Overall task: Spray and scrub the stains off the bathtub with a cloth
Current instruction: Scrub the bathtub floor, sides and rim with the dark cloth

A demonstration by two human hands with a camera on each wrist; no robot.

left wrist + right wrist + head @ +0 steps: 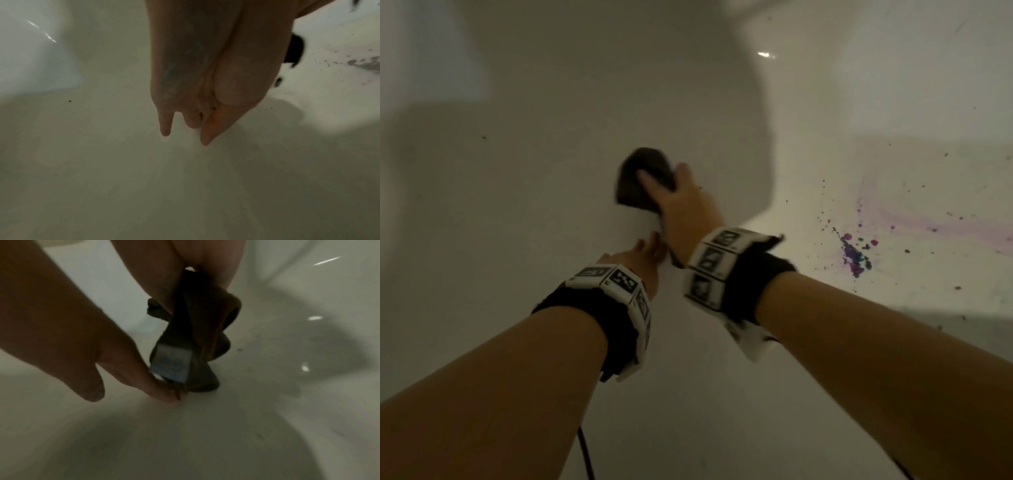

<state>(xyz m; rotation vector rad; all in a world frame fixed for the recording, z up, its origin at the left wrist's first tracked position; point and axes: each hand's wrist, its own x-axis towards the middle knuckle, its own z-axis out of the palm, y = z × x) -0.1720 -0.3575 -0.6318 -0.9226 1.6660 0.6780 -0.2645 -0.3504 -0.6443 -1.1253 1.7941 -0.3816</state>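
From the head view, the right hand [681,205] presses a dark, bunched cloth [640,178] against the white glossy bathtub [517,171], fingers spread over its top. The left hand [643,253] lies just beside and below it, fingers straight and together against the tub surface, gripping nothing. Off to the right, well apart from the cloth, sits a purple and dark speckled stain [854,255] with a faint violet smear trailing away.

The right wrist view adds what the head view hides: the cloth [195,340] hangs folded between thumb and fingers, with a pale blue label [170,365] on it. The left wrist view shows the left hand's fingers [205,129] pointing at bare tub, specks at far right.
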